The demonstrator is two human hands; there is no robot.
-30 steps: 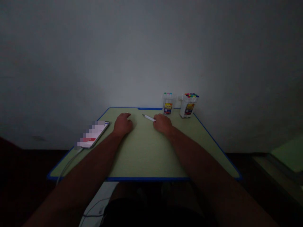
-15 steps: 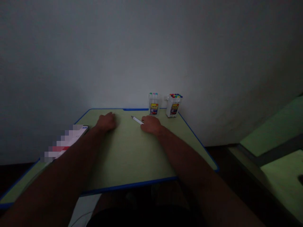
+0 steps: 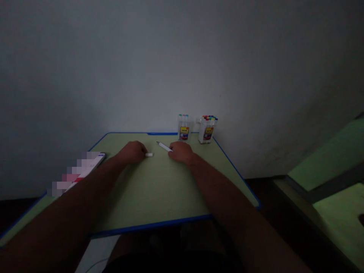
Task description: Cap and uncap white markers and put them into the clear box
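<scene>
My right hand (image 3: 181, 152) is closed around a white marker (image 3: 164, 146) above the table. The marker's narrow grey tip points left and away from me. To the left, my left hand (image 3: 133, 152) pinches a small white marker cap (image 3: 149, 154), one end of which sticks out towards the right. A short gap separates the cap from the marker. Part of the marker's body is hidden inside my right hand.
At the back of the blue-edged table (image 3: 159, 193) stand a clear case with a few markers (image 3: 184, 129) and a fuller marker case (image 3: 207, 131). A phone (image 3: 92, 165), partly blurred out, lies on the left. Behind them rises a wall (image 3: 159, 68).
My left hand has moved right, nearer the marker, and the white cap now shows in its fingers. My right hand keeps its grip on the marker, almost unmoved.
</scene>
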